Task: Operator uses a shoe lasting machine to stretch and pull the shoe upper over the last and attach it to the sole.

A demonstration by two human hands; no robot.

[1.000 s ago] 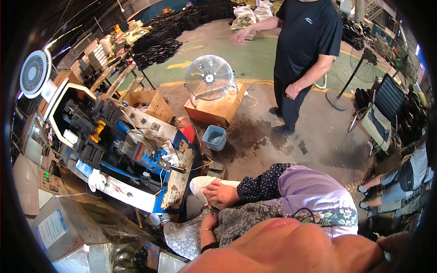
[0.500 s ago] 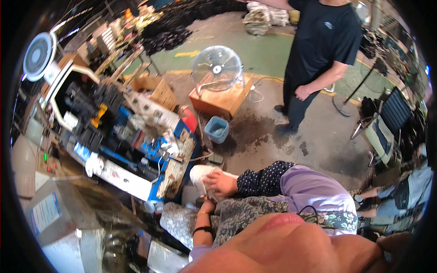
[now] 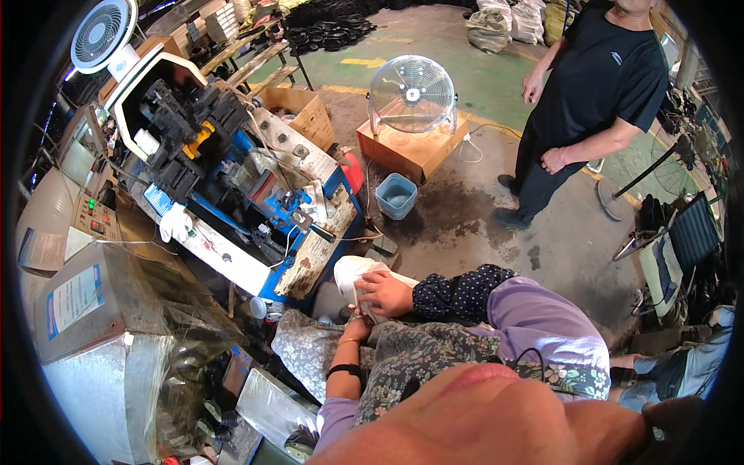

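Note:
My right hand (image 3: 385, 293) lies with its fingers stretched out over a white, cloth-like thing (image 3: 353, 271) by my lap. Its wrist comes out of a dark dotted sleeve cover (image 3: 457, 294). Just below it is my left hand (image 3: 356, 329), with a bracelet and a black wristband (image 3: 344, 371) on the arm. The left fingers are partly hidden, and a small dark shape beside them is too unclear to name. A grey floral apron (image 3: 411, 356) covers my lap under both forearms.
A blue-and-white machine (image 3: 225, 267) with black clamps stands at left, a metal cabinet (image 3: 105, 364) nearer. Ahead are a fan (image 3: 413, 94) on a wooden box (image 3: 418, 167) and a blue bin (image 3: 396, 195). A person in black (image 3: 593, 85) stands beyond; a chair (image 3: 682, 256) is at right.
My view has shifted, so the surroundings sit lower and further right. The standing person's outstretched arm has come down to their side. My hands keep nearly the same pose.

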